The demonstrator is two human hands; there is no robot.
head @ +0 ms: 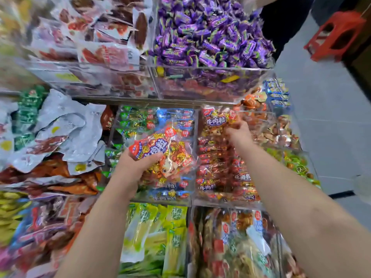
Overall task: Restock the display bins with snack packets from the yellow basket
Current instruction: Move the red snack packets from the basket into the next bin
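Note:
My left hand point(138, 163) grips a clear snack packet point(162, 155) with a red label and gold-wrapped sweets, held above the middle clear bin point(152, 199) of blue and green packets. My right hand point(239, 131) reaches into the neighbouring bin point(226, 203) of red packets, its fingers curled round another red-labelled packet point(216, 121) at the back of the pile. The yellow basket is not in view.
Tiered clear bins fill the display: purple sweets point(210, 35) at top, red-and-white packets point(96, 31) top left, silver packets point(60, 127) at left, green packets point(158, 237) below. The grey floor point(331, 117) and a red stool point(337, 35) lie to the right.

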